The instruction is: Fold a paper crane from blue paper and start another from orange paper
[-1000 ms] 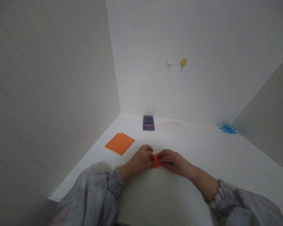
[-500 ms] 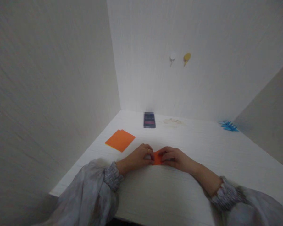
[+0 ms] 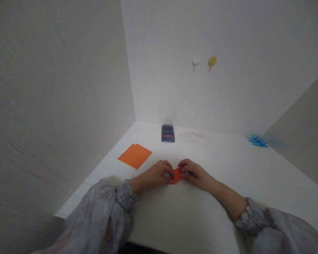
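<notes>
Between my two hands is a small piece of orange paper (image 3: 176, 176), partly hidden by fingers. My left hand (image 3: 160, 173) pinches its left side, with a ring showing on one finger. On the other side, my right hand (image 3: 195, 173) has its thumb and fingertips closed on the paper's right edge. Beyond my left hand lies a stack of orange paper sheets (image 3: 135, 156), slightly fanned, with a yellow edge showing underneath.
A dark blurred-out rectangular object (image 3: 168, 133) stands near the back wall. Several blue folded paper pieces (image 3: 257, 140) sit in the far right corner. A white hook (image 3: 195, 61) and a yellow hook (image 3: 212, 61) are on the wall. Side walls flank the white table (image 3: 222, 155).
The small orange paper has turned slightly, and less of it is covered. My right hand has shifted a little upward, its fingers now nearer the paper's edge. The view has tilted slightly.
</notes>
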{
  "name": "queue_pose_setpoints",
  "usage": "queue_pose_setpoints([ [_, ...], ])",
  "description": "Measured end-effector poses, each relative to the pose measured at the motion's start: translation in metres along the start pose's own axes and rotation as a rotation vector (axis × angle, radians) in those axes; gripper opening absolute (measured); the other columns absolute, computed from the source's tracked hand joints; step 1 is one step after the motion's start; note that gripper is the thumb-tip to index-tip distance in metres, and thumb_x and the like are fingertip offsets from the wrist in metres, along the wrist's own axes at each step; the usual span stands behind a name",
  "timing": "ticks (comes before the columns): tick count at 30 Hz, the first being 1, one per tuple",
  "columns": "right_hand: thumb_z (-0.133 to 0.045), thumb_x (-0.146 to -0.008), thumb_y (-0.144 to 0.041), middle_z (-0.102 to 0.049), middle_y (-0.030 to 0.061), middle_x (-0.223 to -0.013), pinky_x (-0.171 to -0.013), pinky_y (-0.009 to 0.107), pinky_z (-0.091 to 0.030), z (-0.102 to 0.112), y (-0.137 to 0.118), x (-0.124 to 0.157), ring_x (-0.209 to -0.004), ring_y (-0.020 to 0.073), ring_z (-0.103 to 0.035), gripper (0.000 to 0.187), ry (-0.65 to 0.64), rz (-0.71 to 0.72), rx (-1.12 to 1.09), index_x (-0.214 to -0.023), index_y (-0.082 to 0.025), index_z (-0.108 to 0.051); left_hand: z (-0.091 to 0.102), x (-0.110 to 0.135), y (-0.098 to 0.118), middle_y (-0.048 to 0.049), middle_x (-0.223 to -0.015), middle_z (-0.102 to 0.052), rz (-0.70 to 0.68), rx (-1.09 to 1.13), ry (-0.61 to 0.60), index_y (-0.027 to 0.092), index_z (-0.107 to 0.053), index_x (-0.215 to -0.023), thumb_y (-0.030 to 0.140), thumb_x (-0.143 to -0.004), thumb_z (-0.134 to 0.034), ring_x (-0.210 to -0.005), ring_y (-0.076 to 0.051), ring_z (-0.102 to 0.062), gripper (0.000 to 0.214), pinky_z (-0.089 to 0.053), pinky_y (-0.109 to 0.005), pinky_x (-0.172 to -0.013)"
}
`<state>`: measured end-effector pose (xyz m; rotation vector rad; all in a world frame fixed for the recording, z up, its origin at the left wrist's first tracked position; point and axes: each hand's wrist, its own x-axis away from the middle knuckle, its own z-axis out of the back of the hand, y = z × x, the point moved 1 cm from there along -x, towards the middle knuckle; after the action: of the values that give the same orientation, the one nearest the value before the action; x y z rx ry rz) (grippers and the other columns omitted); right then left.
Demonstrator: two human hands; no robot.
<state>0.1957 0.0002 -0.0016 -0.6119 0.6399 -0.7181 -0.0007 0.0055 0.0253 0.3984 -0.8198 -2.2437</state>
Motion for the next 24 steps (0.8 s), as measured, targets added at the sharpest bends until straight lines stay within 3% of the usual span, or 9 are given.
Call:
queue_pose_setpoints([
  [3, -0.05, -0.079, -0.018, -0.049, 0.0067, -0.099, -0.076, 0.031, -0.043, 0.0, 0.001, -0.001, -0.087, 0.0161, -0.051, 0.008, -0.02, -0.02, 0.011, -0.075, -0.018, -0.056, -0.001, -0.001, -0.002, -0.0041, -0.095, -0.055, 0.0, -0.01, -0.006, 0.018, -0.066, -0.079, 0.014, -0.063, -0.063, -0.093, -0.018, -0.048, 0.016, -0.036, -0.028, -0.086],
  [7, -0.048, -0.079, -0.015, -0.049, 0.0069, -0.104, -0.083, 0.034, -0.04, 0.008, -0.005, -0.001, -0.097, 0.0171, -0.048, 0.011, -0.163, 0.051, -0.064, -0.085, -0.018, -0.056, -0.002, -0.001, -0.005, -0.0036, -0.095, -0.055, -0.013, -0.011, -0.007, 0.018, -0.066, -0.078, 0.015, -0.064, -0.062, -0.092, -0.017, -0.049, 0.015, -0.036, -0.027, -0.086],
  [11, -0.066, -0.066, -0.024, -0.045, 0.0071, -0.111, -0.087, 0.036, -0.038, 0.014, -0.01, 0.0, -0.103, 0.0202, -0.045, 0.029, -0.263, 0.07, -0.035, -0.092, -0.019, -0.057, -0.004, -0.002, -0.01, -0.0036, -0.095, -0.056, -0.033, 0.005, -0.003, 0.018, -0.067, -0.079, 0.016, -0.064, -0.062, -0.092, -0.016, -0.05, 0.015, -0.037, -0.026, -0.085],
  [14, -0.069, -0.063, -0.03, -0.047, 0.0058, -0.109, -0.088, 0.034, -0.039, 0.012, -0.008, -0.001, -0.101, 0.019, -0.047, 0.028, -0.247, 0.076, -0.02, -0.087, -0.02, -0.06, -0.006, -0.003, -0.013, -0.0035, -0.095, -0.056, -0.046, -0.003, 0.001, 0.018, -0.067, -0.079, 0.017, -0.063, -0.063, -0.092, -0.017, -0.05, 0.016, -0.036, -0.027, -0.086],
  [19, -0.059, -0.074, -0.031, -0.052, 0.0052, -0.107, -0.084, 0.03, -0.042, 0.012, -0.007, -0.001, -0.096, 0.0167, -0.051, 0.015, -0.222, 0.083, 0.009, -0.084, -0.021, -0.064, -0.007, -0.004, -0.013, -0.0028, -0.091, -0.057, -0.057, 0.008, 0.024, 0.018, -0.067, -0.076, 0.014, -0.066, -0.06, -0.087, -0.014, -0.052, 0.013, -0.038, -0.024, -0.083],
  [24, -0.051, -0.081, -0.027, -0.054, 0.0069, -0.104, -0.084, 0.029, -0.042, 0.01, -0.008, 0.0, -0.096, 0.0158, -0.051, 0.015, -0.199, 0.114, 0.033, -0.084, -0.019, -0.063, -0.008, -0.005, -0.014, -0.0031, -0.09, -0.057, -0.025, 0.0, 0.03, 0.018, -0.068, -0.074, 0.019, -0.066, -0.062, -0.088, -0.015, -0.052, 0.01, -0.037, -0.025, -0.083],
])
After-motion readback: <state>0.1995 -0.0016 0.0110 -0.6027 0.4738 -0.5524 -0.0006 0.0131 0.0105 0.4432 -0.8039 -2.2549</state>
